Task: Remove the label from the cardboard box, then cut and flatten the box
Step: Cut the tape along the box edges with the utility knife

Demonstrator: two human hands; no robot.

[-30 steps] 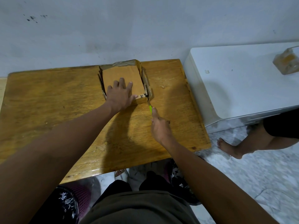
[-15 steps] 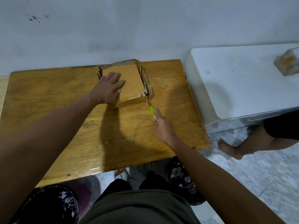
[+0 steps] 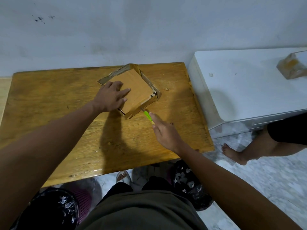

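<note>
While the left hand (image 3: 111,96) presses flat-fingered on the cardboard box (image 3: 132,90), turned cornerwise, the right hand (image 3: 163,131) grips a green cutter (image 3: 147,115) angled up-left into its near edge.

A brown wooden counter (image 3: 49,103) stands by a pale wall (image 3: 149,30). Beside it is a white cabinet (image 3: 249,87) with a small wrapped block (image 3: 292,67) on top. Another person's bare foot (image 3: 232,153) stands on the marble floor (image 3: 265,188).

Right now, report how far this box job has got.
Done: no label shows on the brown cardboard box, apart from a small "34" tag at one corner. In hand: the left hand presses on it while the right hand works the green-handled cutter at its near edge. Left: finish cutting, then flatten.
</note>
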